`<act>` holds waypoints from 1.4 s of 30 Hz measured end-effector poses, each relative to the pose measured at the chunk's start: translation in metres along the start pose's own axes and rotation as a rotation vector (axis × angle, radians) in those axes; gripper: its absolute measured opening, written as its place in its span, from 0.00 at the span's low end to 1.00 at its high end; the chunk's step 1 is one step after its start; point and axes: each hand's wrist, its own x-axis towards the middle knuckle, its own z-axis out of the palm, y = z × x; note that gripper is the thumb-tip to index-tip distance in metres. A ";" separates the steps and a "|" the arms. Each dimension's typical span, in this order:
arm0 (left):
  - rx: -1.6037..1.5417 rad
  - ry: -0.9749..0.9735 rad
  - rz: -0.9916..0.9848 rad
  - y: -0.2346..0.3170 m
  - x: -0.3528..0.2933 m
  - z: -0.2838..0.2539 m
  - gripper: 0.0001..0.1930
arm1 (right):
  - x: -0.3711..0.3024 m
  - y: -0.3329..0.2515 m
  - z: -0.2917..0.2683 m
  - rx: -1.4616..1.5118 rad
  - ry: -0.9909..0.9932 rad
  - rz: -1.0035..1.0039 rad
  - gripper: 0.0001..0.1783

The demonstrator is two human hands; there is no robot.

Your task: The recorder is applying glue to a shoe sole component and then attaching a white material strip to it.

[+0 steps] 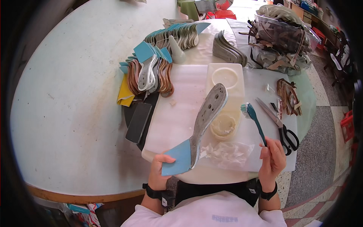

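My left hand [158,170] is closed on the blue heel end of a curved grey shoe insole [205,117]. The insole stands tilted upward over the work board, its holed front end pointing away from me. In my right hand [273,160] is a teal toothbrush [256,122], pinched by its handle with the bristles raised and pointing left. The brush and insole are apart. Between them sits a cream tray [233,101] with a round cup [223,137] holding whitish residue. Crumpled clear plastic [231,153] lies just nearer to me.
Stacked insoles [151,75] stand at the far left, with more grey insoles [228,49] farther back. A white cone [177,52] stands beside the stacks. A phone [139,122] lies left; scissors [278,121] and brown strips [289,96] lie right. A scrap-filled bin [278,34] stands far right.
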 end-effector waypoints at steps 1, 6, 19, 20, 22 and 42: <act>-0.004 -0.060 -0.034 0.000 0.000 -0.005 0.30 | 0.002 -0.001 0.000 0.010 -0.008 -0.015 0.12; 0.056 -0.006 -0.023 0.003 -0.008 0.012 0.24 | 0.004 -0.002 0.000 0.019 -0.054 -0.057 0.12; 0.159 0.011 -0.008 0.003 -0.018 0.032 0.15 | -0.001 0.006 0.002 -0.006 -0.125 -0.197 0.15; 0.153 0.017 -0.007 0.001 -0.020 0.032 0.15 | -0.001 0.006 0.003 -0.015 -0.137 -0.210 0.15; 0.203 0.050 0.086 -0.002 -0.021 0.033 0.15 | -0.002 0.008 0.005 -0.023 -0.146 -0.229 0.16; 0.125 0.014 0.085 0.002 -0.005 0.033 0.14 | -0.010 0.012 0.008 0.019 -0.425 -0.277 0.14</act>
